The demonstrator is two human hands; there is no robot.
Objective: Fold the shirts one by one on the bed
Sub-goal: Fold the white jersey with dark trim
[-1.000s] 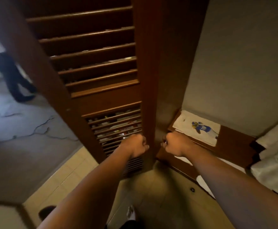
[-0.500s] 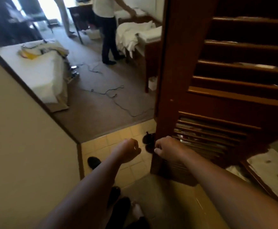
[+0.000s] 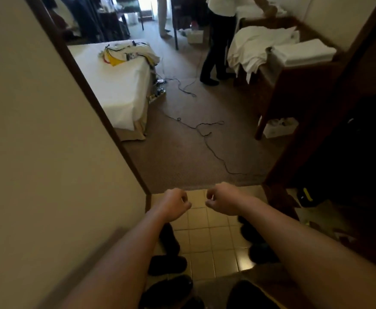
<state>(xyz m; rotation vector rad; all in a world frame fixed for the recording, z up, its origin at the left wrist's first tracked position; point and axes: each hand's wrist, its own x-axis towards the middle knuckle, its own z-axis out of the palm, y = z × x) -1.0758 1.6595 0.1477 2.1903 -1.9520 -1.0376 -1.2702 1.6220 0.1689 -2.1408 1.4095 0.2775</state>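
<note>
Both hands, left point(image 3: 174, 205) and right point(image 3: 223, 200), are curled loosely, nothing held. Shirts point(image 3: 127, 54) are heaped on the bed point(image 3: 120, 90) well ahead; probably light and floppy, best pinched at the shoulders.

Ahead of you on the left, the bed point(image 3: 124, 90) wears a plain white cover that hangs down its near end. Your shirts point(image 3: 130, 55) lie in a loose, unfolded heap on its far right corner, mostly white with yellow patches and a touch of red showing; part of the heap drapes over the right edge. You cannot tell single shirts apart from here.
</note>
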